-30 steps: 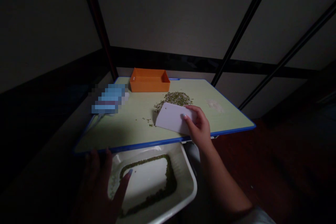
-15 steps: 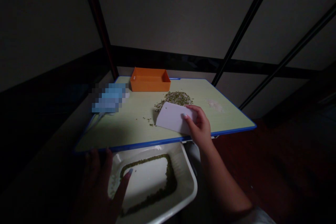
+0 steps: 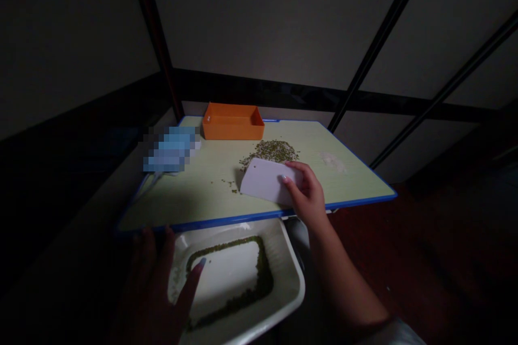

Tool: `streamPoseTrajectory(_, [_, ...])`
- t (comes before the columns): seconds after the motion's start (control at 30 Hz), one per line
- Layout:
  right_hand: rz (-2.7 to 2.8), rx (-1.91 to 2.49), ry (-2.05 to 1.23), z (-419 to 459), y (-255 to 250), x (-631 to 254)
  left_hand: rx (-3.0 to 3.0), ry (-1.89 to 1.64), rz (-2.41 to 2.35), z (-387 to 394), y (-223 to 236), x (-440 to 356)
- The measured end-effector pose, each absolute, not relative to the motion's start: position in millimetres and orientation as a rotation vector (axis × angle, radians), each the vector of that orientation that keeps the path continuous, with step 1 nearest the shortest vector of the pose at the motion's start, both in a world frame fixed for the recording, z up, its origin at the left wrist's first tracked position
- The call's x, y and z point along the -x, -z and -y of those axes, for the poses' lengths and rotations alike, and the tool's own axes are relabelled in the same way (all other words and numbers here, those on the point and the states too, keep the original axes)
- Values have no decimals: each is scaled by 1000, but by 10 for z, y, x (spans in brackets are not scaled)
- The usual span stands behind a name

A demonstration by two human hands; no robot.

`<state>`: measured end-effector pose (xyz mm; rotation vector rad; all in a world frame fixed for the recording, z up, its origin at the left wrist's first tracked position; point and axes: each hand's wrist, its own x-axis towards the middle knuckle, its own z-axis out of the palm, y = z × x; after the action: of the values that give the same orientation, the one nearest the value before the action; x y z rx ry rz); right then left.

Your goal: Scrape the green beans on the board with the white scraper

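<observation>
My right hand (image 3: 305,191) grips a white plastic dough scraper (image 3: 263,180) with a small hole near one corner. The scraper is tilted over the near part of the table, just in front of a loose pile of small green beans or seeds (image 3: 277,150). In deep shadow at the lower left, my left hand (image 3: 162,285) holds the left side of a white plastic basin (image 3: 293,285), thumb over the inside and fingers outside. Below the table's front edge, the basin carries a band of the same green grains along its inner bottom edges.
An orange open box (image 3: 233,130) stands at the back of the pale green table (image 3: 194,191), which has a blue edge. A blurred-out blue and white item (image 3: 172,148) lies at the left. Whitish powder or grains (image 3: 332,161) lie at the right. Walls stand behind.
Both hands, the scraper and the basin hold nearly the same place. Only a slight shift of the camera view shows.
</observation>
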<state>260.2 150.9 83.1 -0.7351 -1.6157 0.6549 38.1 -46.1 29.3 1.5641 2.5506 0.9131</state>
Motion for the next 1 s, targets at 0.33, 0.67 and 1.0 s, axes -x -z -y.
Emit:
streamPoseTrajectory(0.33, [1678, 681, -678, -1508, -894, -2589, -1524, -886, -2556, 456, -378, -410])
streamPoseTrajectory(0.67, [1684, 676, -716, -1526, -899, -2616, -1523, -892, -2570, 453, -372, -406])
streamPoseTrajectory(1.0, [1718, 624, -809, -1487, -896, -2639, -1561, -926, -2563, 462, -326, -384])
